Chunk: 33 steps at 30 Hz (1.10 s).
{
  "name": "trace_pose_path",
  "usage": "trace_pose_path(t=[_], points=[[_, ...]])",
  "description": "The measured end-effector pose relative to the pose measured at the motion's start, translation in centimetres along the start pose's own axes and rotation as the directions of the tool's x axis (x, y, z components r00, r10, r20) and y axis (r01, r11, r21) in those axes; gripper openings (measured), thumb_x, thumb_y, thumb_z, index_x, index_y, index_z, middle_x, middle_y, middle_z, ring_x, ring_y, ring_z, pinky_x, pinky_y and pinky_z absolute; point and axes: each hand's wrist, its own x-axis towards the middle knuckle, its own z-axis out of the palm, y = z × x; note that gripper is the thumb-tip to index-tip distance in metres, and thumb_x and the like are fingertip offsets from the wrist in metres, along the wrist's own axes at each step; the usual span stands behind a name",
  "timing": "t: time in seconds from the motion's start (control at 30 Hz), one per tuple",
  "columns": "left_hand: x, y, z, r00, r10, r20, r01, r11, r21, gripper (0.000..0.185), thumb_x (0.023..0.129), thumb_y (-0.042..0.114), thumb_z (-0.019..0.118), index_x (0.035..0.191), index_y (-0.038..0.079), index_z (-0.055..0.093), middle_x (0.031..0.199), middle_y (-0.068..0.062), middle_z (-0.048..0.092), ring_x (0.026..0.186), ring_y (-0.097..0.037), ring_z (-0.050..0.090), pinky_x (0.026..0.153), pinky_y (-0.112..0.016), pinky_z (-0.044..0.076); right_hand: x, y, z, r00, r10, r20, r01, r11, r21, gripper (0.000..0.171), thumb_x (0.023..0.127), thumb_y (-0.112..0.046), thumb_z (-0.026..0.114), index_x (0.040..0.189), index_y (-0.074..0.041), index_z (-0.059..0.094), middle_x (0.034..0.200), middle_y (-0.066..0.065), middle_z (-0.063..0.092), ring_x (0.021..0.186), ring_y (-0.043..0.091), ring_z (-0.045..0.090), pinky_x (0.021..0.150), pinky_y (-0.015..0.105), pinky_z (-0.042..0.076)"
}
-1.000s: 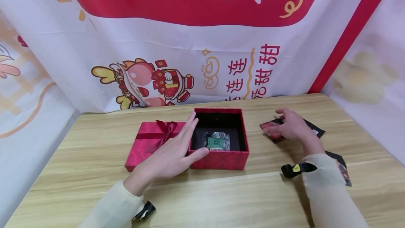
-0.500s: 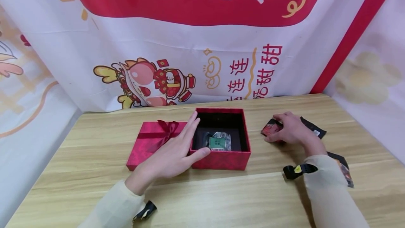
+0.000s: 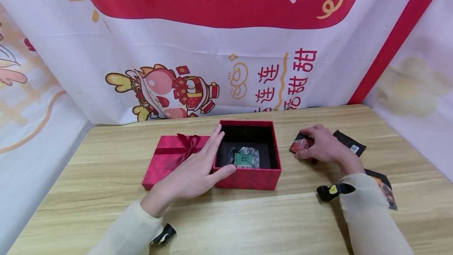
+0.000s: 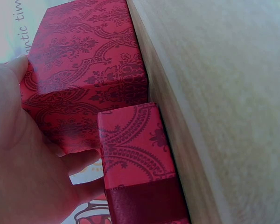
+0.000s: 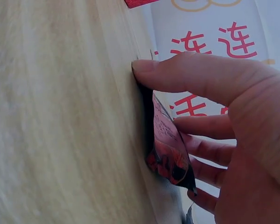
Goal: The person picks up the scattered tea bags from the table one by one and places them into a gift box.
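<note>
The left hand (image 3: 192, 174) rests flat, fingers straight, against the open red patterned cardboard box (image 3: 247, 178); the right hand (image 3: 323, 146) pinches a small red-and-black foil packet (image 3: 298, 144).

I'm looking at a festive gift-packing booth, not a home: white and red printed banners (image 3: 226, 50) with a cartoon dragon wall in the light wooden tabletop (image 3: 247, 223) behind both my hands, where a red patterned gift box (image 3: 247, 178) sits open.
</note>
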Motion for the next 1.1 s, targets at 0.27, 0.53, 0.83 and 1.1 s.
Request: trace_pose_path(t=[0.27,0.53,0.83,1.1], points=[[0.13,-0.04,-0.01,1.000,-0.001,-0.001,0.001,1.000,0.000,0.096,0.097,0.082,0.045,0.169,0.042,-0.007,0.175,0.028,-0.017,0.159,-0.024,0.038,0.112,-0.054,0.052,0.06,-0.51,-0.22,0.998,-0.057,-0.030,0.058,0.998,0.024,0.091,0.087,-0.040,0.088,0.158,-0.002,0.045,0.156,0.029,0.036,0.134,0.045,0.038,0.114,0.070,0.040],[0.03,-0.05,0.05,1.000,-0.006,0.002,0.006,1.000,0.004,0.097,0.097,0.083,0.044,0.169,0.043,-0.007,0.174,0.029,-0.018,0.159,-0.025,0.036,0.116,-0.056,0.049,-0.06,-0.27,0.10,1.000,0.010,-0.015,-0.011,0.997,-0.079,0.107,0.080,-0.056,0.088,0.158,0.003,0.044,0.149,0.030,0.038,0.127,0.045,0.040,0.107,0.066,0.047],[-0.04,-0.06,0.04,1.000,-0.007,-0.002,0.007,1.000,0.008,0.097,0.097,0.083,0.044,0.169,0.042,-0.006,0.174,0.029,-0.018,0.159,-0.025,0.038,0.115,-0.056,0.049,0.01,-0.20,0.27,1.000,-0.005,-0.018,0.003,0.995,-0.097,0.098,0.083,-0.054,0.087,0.156,-0.001,0.049,0.144,0.027,0.044,0.125,0.042,0.040,0.101,0.062,0.048],[0.02,-0.05,0.05,1.000,-0.007,-0.004,0.007,1.000,0.007,0.097,0.097,0.083,0.044,0.169,0.043,-0.006,0.174,0.029,-0.018,0.158,-0.025,0.039,0.114,-0.055,0.051,0.11,-0.26,0.33,0.998,-0.037,-0.046,0.035,0.998,-0.043,0.091,0.086,-0.045,0.085,0.156,0.000,0.048,0.146,0.028,0.041,0.124,0.042,0.043,0.106,0.065,0.046]])
